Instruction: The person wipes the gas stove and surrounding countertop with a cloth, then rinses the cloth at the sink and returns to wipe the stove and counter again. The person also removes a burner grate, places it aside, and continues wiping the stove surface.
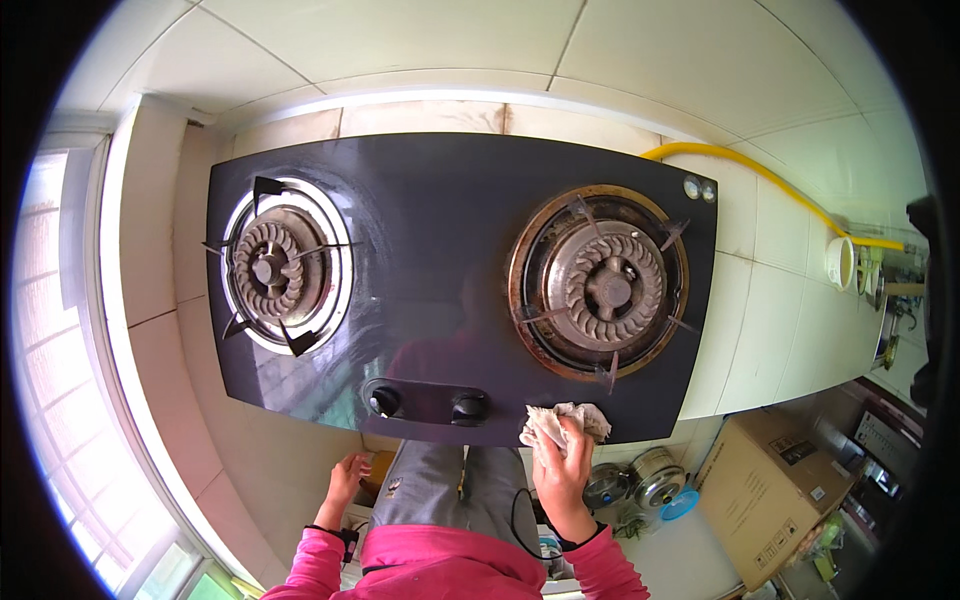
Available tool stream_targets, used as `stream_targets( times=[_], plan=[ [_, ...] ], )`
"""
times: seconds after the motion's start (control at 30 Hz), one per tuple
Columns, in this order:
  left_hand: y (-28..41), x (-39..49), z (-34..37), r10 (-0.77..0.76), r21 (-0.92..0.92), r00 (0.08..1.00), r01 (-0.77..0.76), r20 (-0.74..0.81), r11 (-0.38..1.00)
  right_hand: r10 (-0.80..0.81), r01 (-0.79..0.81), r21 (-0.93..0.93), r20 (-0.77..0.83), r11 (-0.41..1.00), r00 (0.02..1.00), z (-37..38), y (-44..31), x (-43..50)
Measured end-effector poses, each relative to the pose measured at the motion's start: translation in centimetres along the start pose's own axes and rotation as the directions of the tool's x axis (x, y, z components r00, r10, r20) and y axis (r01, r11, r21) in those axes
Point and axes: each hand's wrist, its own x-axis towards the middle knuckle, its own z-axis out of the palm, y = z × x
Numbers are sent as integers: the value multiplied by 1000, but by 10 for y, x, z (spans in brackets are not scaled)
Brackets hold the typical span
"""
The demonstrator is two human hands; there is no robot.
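Note:
My right hand [564, 472] presses a crumpled whitish cloth [568, 424] onto the front edge of a black two-burner gas stove [427, 247], just in front of the right burner [609, 289]. That burner has a brown, stained outer ring and thin pan supports. The left burner [268, 271] has a shiny ring and dark supports. Two black knobs [469, 409] sit near the front edge, left of the cloth. My left hand [350, 476] hangs beyond the stove's front edge, fingers slightly curled, holding nothing that I can see.
A yellow gas hose [757, 176] runs along the wall at the back right. White tiled counter [780, 315] flanks the stove. A large cardboard box [757, 495], metal pots [658, 476] and a blue round item [679, 505] stand lower right. A window [67, 360] is at left.

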Motion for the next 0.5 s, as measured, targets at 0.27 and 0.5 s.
stream_targets(
  times=[0.27,0.5],
  plan=[
    [35,-23,7,82,86,996,-84,21,993,-6,7,-29,17,1000,1000,-3,-5,5],
    [276,-110,-33,612,273,788,-574,-74,772,16,-16,-6,-20,1000,1000,1,-10,11]
  ],
)
